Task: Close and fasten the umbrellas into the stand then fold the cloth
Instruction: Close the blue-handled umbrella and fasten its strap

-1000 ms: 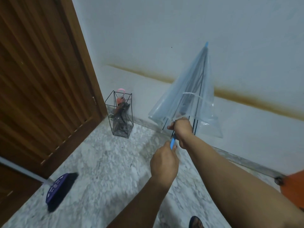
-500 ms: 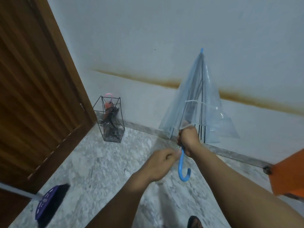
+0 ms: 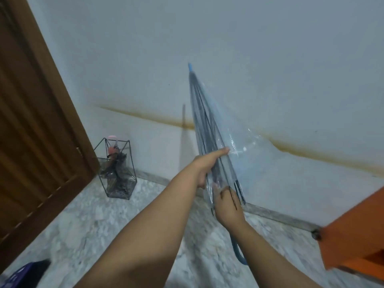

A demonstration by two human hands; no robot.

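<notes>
A clear plastic umbrella (image 3: 209, 125) with a blue tip and dark ribs points up in front of the wall, its canopy folded in with one loose flap spreading to the right. My left hand (image 3: 207, 165) wraps around the gathered canopy halfway down. My right hand (image 3: 227, 206) grips the lower end of the ribs and shaft. Its blue hooked handle (image 3: 239, 253) hangs below my right wrist. The black wire umbrella stand (image 3: 117, 169) sits on the floor by the door, holding a dark folded umbrella with a pink handle. No cloth is in view.
A wooden door (image 3: 35, 129) fills the left side. A purple broom head (image 3: 22, 273) lies at the bottom left. An orange piece of furniture (image 3: 353, 231) juts in at the right. Marble floor (image 3: 87, 225) spreads between the stand and me.
The canopy has collapsed from a half-open cone into a narrow bundle. My left hand has gone up from the handle to wrap the canopy. My right hand kept hold of the shaft.
</notes>
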